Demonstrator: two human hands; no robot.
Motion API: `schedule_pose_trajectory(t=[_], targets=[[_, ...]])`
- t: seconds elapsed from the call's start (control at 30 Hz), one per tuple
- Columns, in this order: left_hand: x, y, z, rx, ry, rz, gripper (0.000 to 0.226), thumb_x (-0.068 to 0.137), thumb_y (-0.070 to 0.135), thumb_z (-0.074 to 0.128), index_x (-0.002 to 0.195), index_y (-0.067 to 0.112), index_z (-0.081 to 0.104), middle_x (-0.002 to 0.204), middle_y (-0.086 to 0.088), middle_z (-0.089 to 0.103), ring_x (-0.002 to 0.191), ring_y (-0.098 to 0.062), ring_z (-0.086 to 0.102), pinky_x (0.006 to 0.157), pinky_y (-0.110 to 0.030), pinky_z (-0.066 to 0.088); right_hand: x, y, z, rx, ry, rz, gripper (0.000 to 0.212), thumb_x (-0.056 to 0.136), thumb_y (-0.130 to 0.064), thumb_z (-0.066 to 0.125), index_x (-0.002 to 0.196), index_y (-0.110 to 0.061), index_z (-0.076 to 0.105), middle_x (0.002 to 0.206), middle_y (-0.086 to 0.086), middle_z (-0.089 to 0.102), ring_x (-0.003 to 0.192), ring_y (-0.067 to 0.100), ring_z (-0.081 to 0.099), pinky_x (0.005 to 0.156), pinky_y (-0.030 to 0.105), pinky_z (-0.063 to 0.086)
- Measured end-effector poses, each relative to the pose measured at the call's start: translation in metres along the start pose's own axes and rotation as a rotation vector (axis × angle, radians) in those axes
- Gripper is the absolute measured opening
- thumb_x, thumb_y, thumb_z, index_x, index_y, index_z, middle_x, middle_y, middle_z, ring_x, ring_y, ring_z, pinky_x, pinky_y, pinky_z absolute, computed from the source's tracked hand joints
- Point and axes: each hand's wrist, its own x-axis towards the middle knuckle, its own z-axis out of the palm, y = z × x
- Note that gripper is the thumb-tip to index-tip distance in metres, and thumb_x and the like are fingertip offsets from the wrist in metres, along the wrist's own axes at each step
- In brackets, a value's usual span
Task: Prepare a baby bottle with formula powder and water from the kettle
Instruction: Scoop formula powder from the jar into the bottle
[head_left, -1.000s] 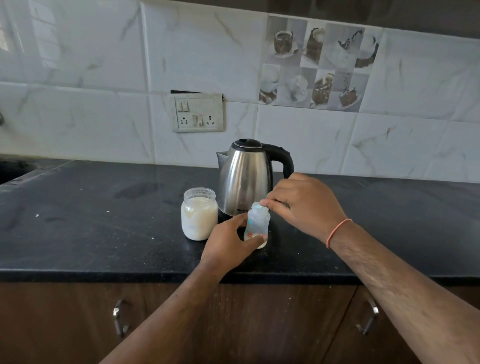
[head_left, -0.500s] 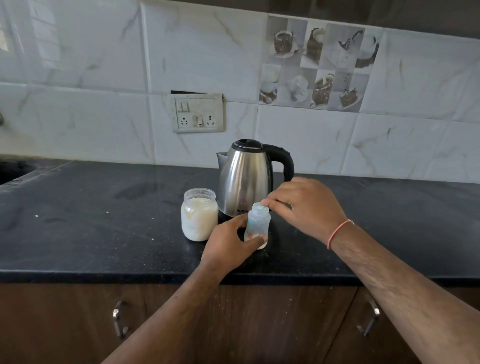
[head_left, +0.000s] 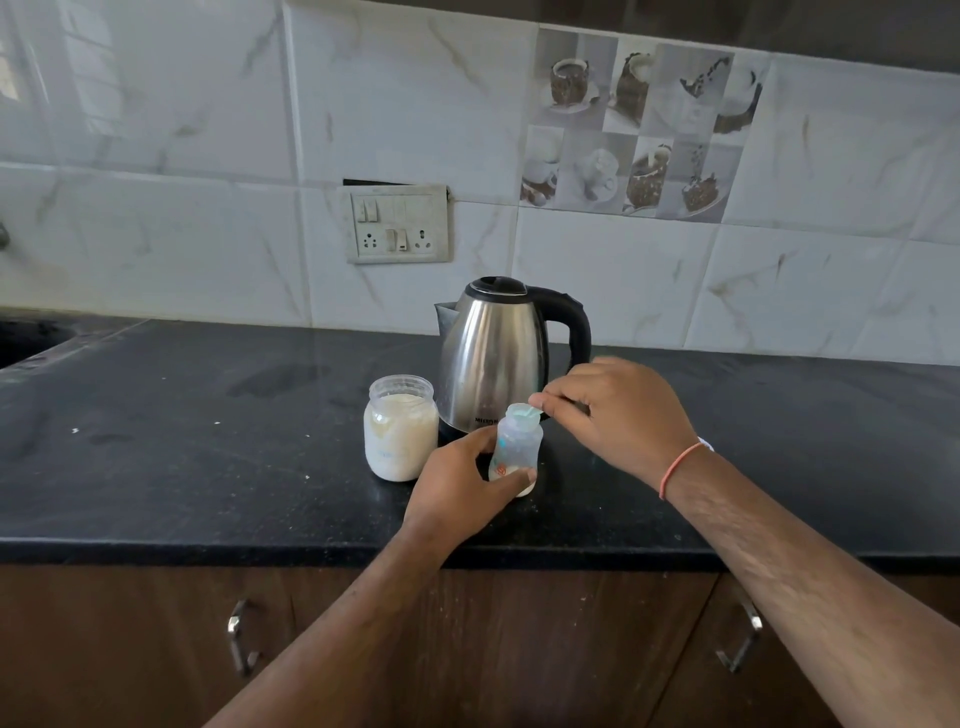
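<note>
Baby bottle (head_left: 515, 448) upright near counter (head_left: 208, 467) front edge, long axis vertical, pale powder layer at base. Left hand (head_left: 460, 486) wraps lower body, fingers curled round it. Right hand (head_left: 618, 415) pinches small scoop (head_left: 527, 413) over open mouth, directly above. Powder jar (head_left: 400, 434) just left, lid off. Kettle (head_left: 501, 358) behind, handle toward right hand.
</note>
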Motion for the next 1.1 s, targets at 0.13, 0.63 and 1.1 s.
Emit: schedule_pose_trajectory(t=[0.13, 0.63, 1.1], targets=[[-0.001, 0.002, -0.001, 0.005, -0.008, 0.001, 0.071, 0.092, 0.049, 0.083, 0.155, 0.035, 0.055, 0.138, 0.017, 0.07, 0.111, 0.001, 0.063, 0.098, -0.021, 0.053, 0.0, -0.002, -0.004, 0.142, -0.019, 0.271, 0.031, 0.103, -0.05, 0.068, 0.083, -0.033, 0.083, 0.061, -0.014, 0.062, 0.058, 0.008, 0.055, 0.056, 0.023, 0.038], [-0.03, 0.015, -0.012, -0.163, 0.276, -0.066, 0.039, 0.094, 0.058, 0.075, 0.118, 0.028, 0.083, 0.094, 0.012, 0.082, 0.089, 0.001, 0.075, 0.073, -0.018, 0.058, -0.001, -0.001, 0.0, 0.931, 0.132, 0.881, 0.036, 0.104, -0.038, 0.072, 0.091, -0.006, 0.083, 0.071, -0.001, 0.073, 0.068, 0.013, 0.06, 0.073, 0.031, 0.05], [-0.013, -0.048, -0.079, 0.086, 0.218, -0.282, 0.147, 0.053, 0.082, 0.091, 0.169, 0.036, 0.012, 0.172, 0.009, 0.034, 0.157, -0.023, 0.035, 0.125, -0.063, 0.032, 0.067, -0.062, 0.038, 0.397, -0.077, 0.426, 0.047, 0.106, -0.055, 0.06, 0.078, -0.019, 0.075, 0.066, 0.003, 0.067, 0.059, 0.012, 0.06, 0.064, 0.035, 0.051]])
